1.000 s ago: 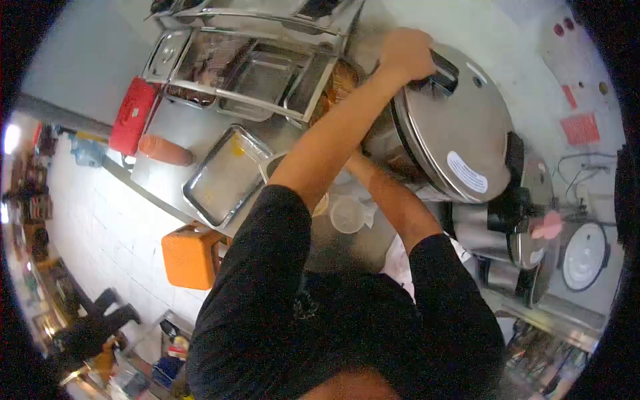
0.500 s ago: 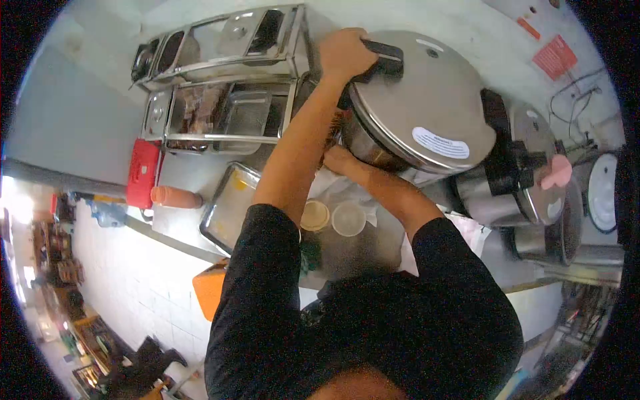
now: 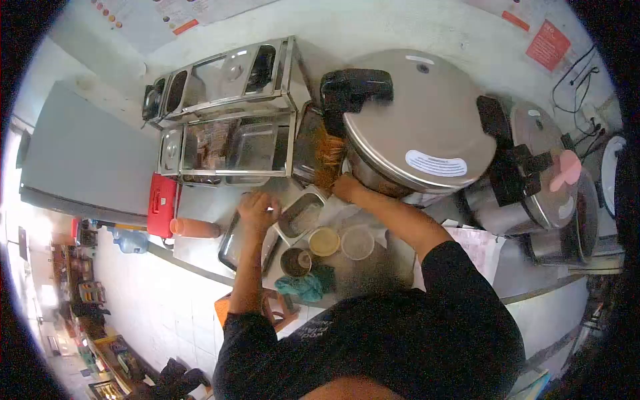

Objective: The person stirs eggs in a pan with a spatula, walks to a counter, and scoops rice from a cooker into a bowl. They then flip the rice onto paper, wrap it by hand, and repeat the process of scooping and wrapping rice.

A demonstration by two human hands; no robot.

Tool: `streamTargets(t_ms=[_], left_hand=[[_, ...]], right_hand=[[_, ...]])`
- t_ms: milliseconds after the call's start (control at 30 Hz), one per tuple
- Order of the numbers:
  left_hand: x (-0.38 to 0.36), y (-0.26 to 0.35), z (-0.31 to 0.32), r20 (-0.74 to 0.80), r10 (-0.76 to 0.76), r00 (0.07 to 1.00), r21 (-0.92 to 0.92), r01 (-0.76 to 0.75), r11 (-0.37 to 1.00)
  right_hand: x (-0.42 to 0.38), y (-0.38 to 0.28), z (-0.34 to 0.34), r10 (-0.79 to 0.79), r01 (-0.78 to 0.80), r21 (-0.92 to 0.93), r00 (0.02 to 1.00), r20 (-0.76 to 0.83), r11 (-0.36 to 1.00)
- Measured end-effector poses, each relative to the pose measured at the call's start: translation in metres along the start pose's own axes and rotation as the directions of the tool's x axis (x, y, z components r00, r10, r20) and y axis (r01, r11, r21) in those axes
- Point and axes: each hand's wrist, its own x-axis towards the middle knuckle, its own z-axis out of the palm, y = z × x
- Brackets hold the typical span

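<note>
1. Left hand (image 3: 259, 208), bare: above the far end of a metal tray (image 3: 230, 241); fingers loosely bent, partly open, with nothing discernible in hold. Contact with the tray cannot be told.
2. Right hand (image 3: 345, 187), bare: at the lower near side of the large pot (image 3: 380, 179), beside orange-brown food (image 3: 328, 157); fingers blurred and partly hidden, so neither its closure nor any held item can be told.
3. Large pot: against the wall on the counter's right half; metal lid (image 3: 427, 113) on, white printed label, black fitting (image 3: 357, 87) at its left edge.
4. Rectangular pan (image 3: 300, 217), metal: between the two hands, right of the tray.
5. Round containers: one beige (image 3: 325, 241), one clear (image 3: 357, 243), side by side below the right hand.
6. Metal cup (image 3: 295, 262): near the beige one, green cloth (image 3: 303, 285) just beside.
7. Salmon-coloured bottle (image 3: 195, 228): lying left of the tray, near a red case (image 3: 162, 203).
</note>
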Motion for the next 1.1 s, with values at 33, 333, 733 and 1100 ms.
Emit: streamTargets(t_ms=[33, 333, 733, 1100], left_hand=[[-0.021, -0.015, 0.003, 0.117, -0.129, 0.985, 0.044, 0.125, 0.991], [-0.015, -0.102, 0.120, 0.335, -0.279, 0.900, -0.381, 0.400, 0.833], [-0.012, -0.112, 0.217, 0.432, -0.394, 0.812, -0.162, 0.499, 0.851], [-0.043, -0.135, 0.177, 0.419, -0.584, 0.695, -0.080, 0.669, 0.739]], right_hand=[[0.003, 0.002, 0.017, 0.023, -0.023, -0.002, 1.000, -0.020, 1.000], [-0.010, -0.010, -0.023, 0.143, -0.133, -0.054, 0.937, 0.318, 0.990], [-0.003, -0.004, -0.041, 0.079, -0.110, 0.240, 0.988, 0.132, 0.964], [-0.016, -0.010, -0.068, 0.182, -0.148, 0.289, 0.979, -0.094, 0.946]])
